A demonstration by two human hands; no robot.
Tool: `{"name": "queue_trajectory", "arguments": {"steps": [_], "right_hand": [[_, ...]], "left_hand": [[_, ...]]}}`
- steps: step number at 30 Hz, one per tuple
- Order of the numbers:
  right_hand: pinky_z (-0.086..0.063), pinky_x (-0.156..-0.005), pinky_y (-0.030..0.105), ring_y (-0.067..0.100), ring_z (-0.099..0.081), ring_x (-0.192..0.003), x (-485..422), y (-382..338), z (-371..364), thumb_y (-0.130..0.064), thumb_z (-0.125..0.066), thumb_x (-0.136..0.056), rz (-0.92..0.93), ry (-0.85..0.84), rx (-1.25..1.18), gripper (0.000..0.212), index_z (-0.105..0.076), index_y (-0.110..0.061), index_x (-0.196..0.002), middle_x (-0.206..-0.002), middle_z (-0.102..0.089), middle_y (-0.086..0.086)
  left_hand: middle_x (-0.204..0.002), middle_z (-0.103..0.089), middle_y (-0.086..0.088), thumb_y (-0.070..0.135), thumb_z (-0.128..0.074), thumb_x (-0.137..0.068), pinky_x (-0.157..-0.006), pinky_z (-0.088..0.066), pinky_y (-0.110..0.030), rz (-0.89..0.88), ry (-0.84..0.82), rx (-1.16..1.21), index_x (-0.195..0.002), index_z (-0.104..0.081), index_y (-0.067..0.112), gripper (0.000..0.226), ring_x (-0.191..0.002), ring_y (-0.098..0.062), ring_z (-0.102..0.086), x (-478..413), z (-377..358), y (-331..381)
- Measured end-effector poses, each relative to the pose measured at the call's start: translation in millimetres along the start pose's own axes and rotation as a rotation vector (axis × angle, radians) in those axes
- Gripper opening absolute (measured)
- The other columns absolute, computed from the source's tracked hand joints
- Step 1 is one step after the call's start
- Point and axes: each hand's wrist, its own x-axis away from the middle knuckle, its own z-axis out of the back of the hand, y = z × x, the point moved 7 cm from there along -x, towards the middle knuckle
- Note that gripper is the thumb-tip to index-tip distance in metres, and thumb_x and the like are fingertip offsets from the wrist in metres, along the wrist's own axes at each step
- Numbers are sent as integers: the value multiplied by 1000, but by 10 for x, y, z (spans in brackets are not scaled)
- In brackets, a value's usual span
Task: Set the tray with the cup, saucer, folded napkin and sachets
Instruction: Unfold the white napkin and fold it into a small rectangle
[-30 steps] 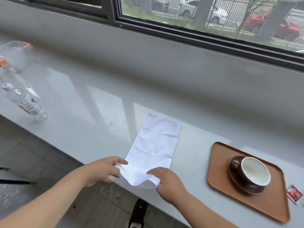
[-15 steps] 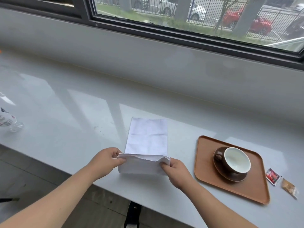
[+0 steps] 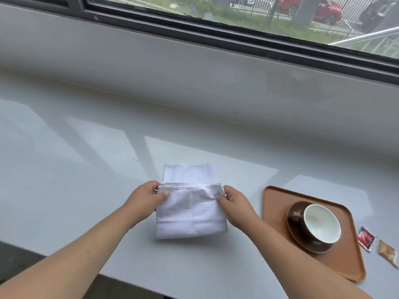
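A white napkin [image 3: 191, 210] lies on the grey counter, its near half folded over toward the window so only a strip of the far half shows. My left hand [image 3: 144, 200] pinches the left corner of the folded edge. My right hand [image 3: 234, 203] pinches the right corner. To the right sits a brown tray [image 3: 274, 203] holding a dark brown saucer [image 3: 295, 231] with a brown cup [image 3: 321, 223], white inside. A red sachet [image 3: 366, 238] and a tan sachet [image 3: 388, 252] lie on the counter just right of the tray.
The grey counter [image 3: 86, 169] runs left to right, its front edge near my forearms. A pale sill wall [image 3: 194, 78] rises behind it under a dark-framed window.
Both hands have lifted the napkin's near end and carried it forward over the far half, making a fold. The view has shifted right, so the bottle at the left has gone out of sight.
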Motion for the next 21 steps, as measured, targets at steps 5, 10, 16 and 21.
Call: {"name": "queue_trajectory", "arguments": {"steps": [5, 10, 16, 21], "right_hand": [[-37, -58, 32, 11, -45, -58, -477, -132, 121, -30, -51, -99, -12, 63, 111, 28, -55, -11, -80, -67, -53, -7], [-35, -56, 31, 13, -44, -59, -904, -185, 144, -31, -50, -100, -43, 56, 208, 30, -52, -14, -76, -67, -52, -6], [-39, -57, 32, 21, -48, -59, -1237, -93, 154, -31, -50, -98, -134, 55, 251, 30, -47, -13, -74, -69, -52, 1], [-32, -49, 28, 18, -41, -55, -1378, -37, 142, -27, -51, -92, -180, 97, 339, 29, -41, -17, -68, -63, -46, -2]], "left_hand": [[-101, -76, -19, 25, -68, -97, -93, -59, -52, 14, -14, -13, -98, -70, 16, 9, -97, -37, -73, -471, 84, 107], [-100, -75, -18, 30, -68, -97, -91, -60, -53, 39, -7, -43, -99, -68, 18, 12, -94, -37, -73, -882, 115, 137], [-89, -72, -5, 42, -65, -95, -69, -56, -40, 37, 26, -267, -92, -63, 19, 23, -72, -25, -68, -1236, 152, 143], [-77, -67, -3, 43, -67, -90, -65, -58, -44, 39, 58, -356, -80, -56, 15, 32, -68, -29, -67, -1342, 161, 126]]}}
